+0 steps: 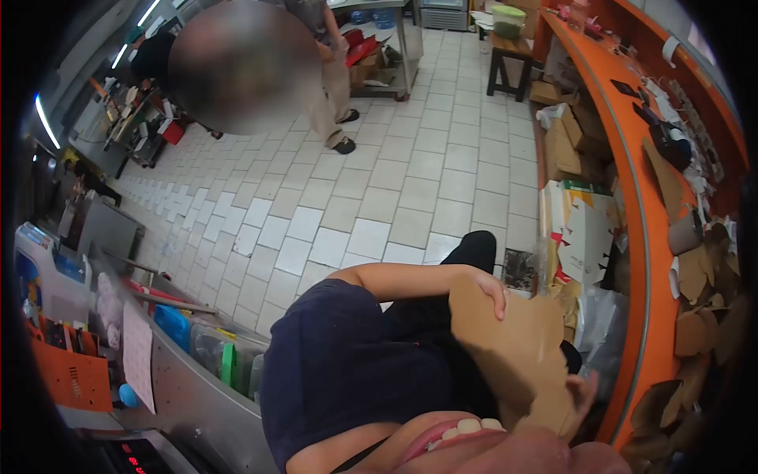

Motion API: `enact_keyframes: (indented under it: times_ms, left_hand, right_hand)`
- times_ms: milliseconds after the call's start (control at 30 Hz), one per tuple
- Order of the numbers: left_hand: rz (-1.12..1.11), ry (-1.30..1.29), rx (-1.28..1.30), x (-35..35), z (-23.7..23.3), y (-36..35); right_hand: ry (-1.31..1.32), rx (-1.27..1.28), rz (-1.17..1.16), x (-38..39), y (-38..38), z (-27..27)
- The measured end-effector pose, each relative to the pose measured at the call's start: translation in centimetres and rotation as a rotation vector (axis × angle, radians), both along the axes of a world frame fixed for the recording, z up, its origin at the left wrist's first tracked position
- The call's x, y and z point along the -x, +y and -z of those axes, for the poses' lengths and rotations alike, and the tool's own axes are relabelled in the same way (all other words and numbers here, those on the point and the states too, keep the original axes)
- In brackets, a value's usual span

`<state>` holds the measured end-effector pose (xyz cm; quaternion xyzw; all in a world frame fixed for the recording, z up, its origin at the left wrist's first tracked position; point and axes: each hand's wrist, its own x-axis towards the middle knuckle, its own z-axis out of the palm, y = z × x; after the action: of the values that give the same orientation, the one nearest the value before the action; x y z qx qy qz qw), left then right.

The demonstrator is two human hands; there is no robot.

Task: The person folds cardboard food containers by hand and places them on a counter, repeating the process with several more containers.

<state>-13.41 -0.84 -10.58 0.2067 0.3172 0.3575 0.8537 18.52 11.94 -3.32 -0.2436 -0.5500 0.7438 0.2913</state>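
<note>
A flat brown cardboard piece (505, 340) with a notched, uneven right edge is held tilted over my lap. My left hand (491, 295) grips its upper edge, fingers lying over the near face and the thumb out of sight. At the lower right, my right hand (583, 396) pinches the jagged edge of the same piece; it is slightly blurred and partly hidden behind the cardboard.
An orange shelf unit (632, 182) runs along my right, with torn cardboard pieces (699, 332) on it and cartons (580, 229) beneath. A steel counter (197, 387) stands at my left. People (332, 87) stand ahead on the tiled floor (379, 182), near a wooden stool (509, 59).
</note>
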Motion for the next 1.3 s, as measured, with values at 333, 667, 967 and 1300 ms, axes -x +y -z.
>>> enact_keyframes:
  times_ms: [333,667,967,1300]
  left_hand:
    - [0.165,0.168,-0.044,0.0,-3.9,2.5]
    - [-0.197,0.174,-0.442,-1.2,-13.4,-0.3]
    - [-0.265,0.203,-0.154,-0.3,-12.3,1.1]
    - [-0.042,-0.010,-0.027,-1.8,-8.3,2.7]
  right_hand:
    - [-0.218,-0.871,-0.262,1.6,2.0,-2.8]
    - [-0.101,0.203,-0.309,2.0,5.8,-3.8]
    - [0.134,-0.579,-0.115,3.4,2.9,-2.4]
    - [0.176,-0.715,-0.140,1.8,0.7,-2.5]
